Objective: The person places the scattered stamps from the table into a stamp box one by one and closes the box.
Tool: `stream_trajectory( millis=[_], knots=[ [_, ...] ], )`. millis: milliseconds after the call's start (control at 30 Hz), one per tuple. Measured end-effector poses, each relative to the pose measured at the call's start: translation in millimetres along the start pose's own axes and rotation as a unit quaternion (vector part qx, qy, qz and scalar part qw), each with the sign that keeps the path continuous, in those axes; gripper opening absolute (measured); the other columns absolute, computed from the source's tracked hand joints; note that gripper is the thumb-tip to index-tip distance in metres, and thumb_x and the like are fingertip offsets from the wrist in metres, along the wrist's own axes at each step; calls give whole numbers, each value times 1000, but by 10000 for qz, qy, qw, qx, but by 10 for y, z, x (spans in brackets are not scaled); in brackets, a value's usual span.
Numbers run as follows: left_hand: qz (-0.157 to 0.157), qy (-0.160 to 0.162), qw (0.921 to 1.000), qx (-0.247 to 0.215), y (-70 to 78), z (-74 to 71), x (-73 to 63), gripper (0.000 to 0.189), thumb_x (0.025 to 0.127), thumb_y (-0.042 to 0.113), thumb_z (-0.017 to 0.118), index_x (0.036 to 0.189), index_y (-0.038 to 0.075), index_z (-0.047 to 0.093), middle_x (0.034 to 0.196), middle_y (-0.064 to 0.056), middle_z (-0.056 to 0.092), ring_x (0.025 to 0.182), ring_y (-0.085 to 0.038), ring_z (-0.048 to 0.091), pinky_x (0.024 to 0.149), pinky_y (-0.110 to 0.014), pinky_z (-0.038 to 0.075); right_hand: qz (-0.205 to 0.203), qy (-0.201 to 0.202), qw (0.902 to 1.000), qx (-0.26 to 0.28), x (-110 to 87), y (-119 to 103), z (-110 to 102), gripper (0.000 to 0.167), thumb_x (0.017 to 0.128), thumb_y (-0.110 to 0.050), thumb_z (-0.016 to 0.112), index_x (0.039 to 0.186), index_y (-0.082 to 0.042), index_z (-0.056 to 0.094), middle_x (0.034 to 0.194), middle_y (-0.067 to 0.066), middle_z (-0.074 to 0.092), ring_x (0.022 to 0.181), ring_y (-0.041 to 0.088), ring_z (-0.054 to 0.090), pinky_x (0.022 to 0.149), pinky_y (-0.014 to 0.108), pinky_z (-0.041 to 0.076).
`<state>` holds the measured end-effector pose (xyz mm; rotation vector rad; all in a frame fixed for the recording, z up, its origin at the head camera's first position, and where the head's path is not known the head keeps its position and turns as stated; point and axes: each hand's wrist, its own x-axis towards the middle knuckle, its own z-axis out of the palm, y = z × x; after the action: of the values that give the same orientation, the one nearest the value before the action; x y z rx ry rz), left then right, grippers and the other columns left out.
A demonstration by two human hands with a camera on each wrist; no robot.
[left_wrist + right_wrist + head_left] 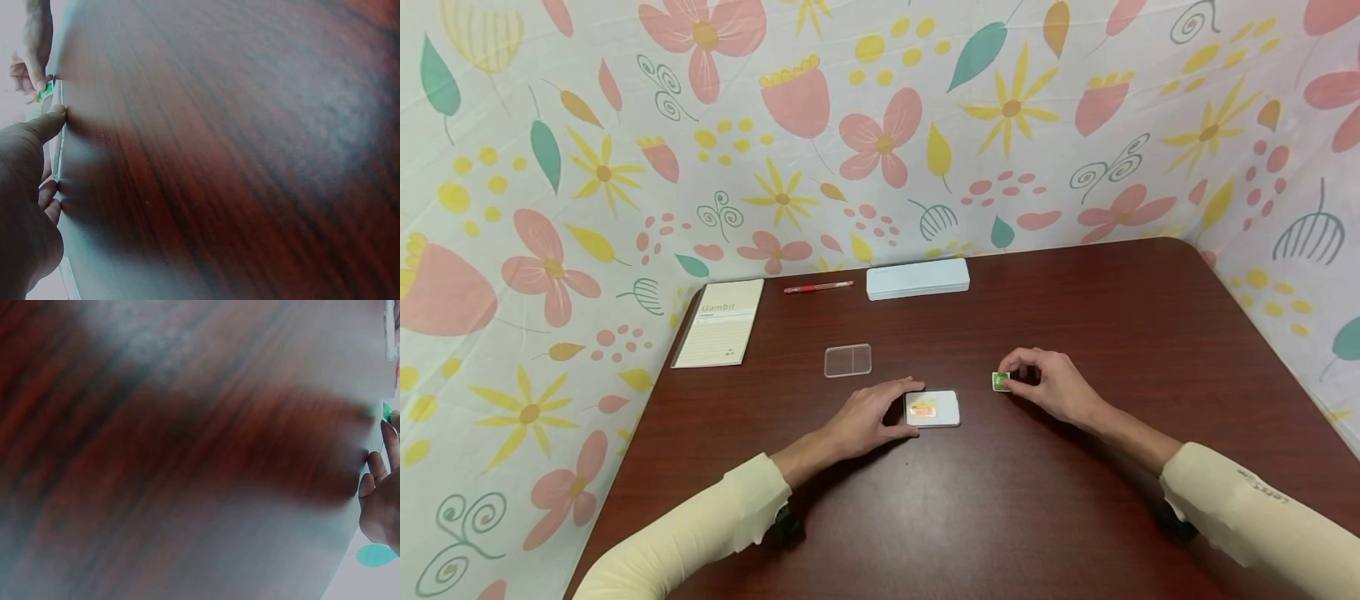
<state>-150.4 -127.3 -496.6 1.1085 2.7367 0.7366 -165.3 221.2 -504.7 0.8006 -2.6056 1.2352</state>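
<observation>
On the table, a shallow clear plastic case (950,408) holds a white insert with a small gold-orange label. My left hand (867,419) grips the case from its left side, thumb at the near edge and fingers at the far edge. To the right, my right hand (1054,385) pinches a small green-and-white square piece (1000,382) between thumb and fingers, close over the table. The left wrist view shows the case edge-on (58,134) with the thumb against it. A clear rectangular plastic lid (838,362) lies flat beyond my left hand.
Along the back of the table (1075,308) stand a pale blue box (917,279) and a red pen (818,287). A notepad marked "Gambit" (721,325) lies at the left edge. A flower-patterned cloth (880,183) hangs behind and beside the table.
</observation>
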Motion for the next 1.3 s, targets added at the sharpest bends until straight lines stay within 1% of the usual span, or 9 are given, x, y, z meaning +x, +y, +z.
stream_trajectory(
  millis=[133,400,633,867,1067,1200,1300],
  knots=[
    [24,23,10000,25,-3,1,0,69,94,34,85,153,12,56,154,-11,58,138,-25,59,107,-45,51,22,-22,9999,104,20,-28,-10,24,87,5,85,97,-12,73,82,-7,64,70,13,54,61,23,45],
    [26,-1,10000,-39,-4,-1,1,69,94,33,85,153,12,56,154,-11,58,139,-25,58,108,-45,50,-42,-66,9993,364,62,-95,-21,25,87,5,85,99,-14,74,82,-7,68,69,13,57,61,23,46],
    [27,17,10000,-51,-2,1,4,69,93,33,86,152,12,56,153,-11,58,138,-24,59,108,-45,50,-70,-125,9991,394,83,-133,-10,23,88,4,85,97,-15,74,83,-6,70,71,12,59,62,23,47],
    [13,6,10000,-65,5,-6,-1,69,93,32,86,152,12,56,152,-10,59,137,-23,59,108,-44,50,34,-232,9990,375,110,-182,1,24,90,2,83,95,-18,71,85,-6,70,75,13,60,67,24,49],
    [-2,-7,10000,-43,9,-8,0,69,93,32,85,153,12,56,152,-9,59,136,-23,60,107,-44,50,-14,-360,9990,278,153,-224,8,25,90,1,83,94,-19,69,87,-9,72,81,11,65,75,29,54],
    [-19,-28,10000,-28,11,-11,0,70,94,33,85,153,12,55,152,-9,59,137,-22,59,108,-44,50,7,-451,9986,265,174,-257,15,24,91,-1,83,95,-19,69,88,-9,74,84,10,68,80,36,56],
    [-31,-40,10000,-52,7,-10,2,70,94,33,85,153,13,55,153,-8,59,137,-22,59,108,-44,50,73,-550,9981,273,190,-285,23,24,92,-2,83,95,-21,69,89,-10,74,86,10,68,82,41,56]
  ],
)
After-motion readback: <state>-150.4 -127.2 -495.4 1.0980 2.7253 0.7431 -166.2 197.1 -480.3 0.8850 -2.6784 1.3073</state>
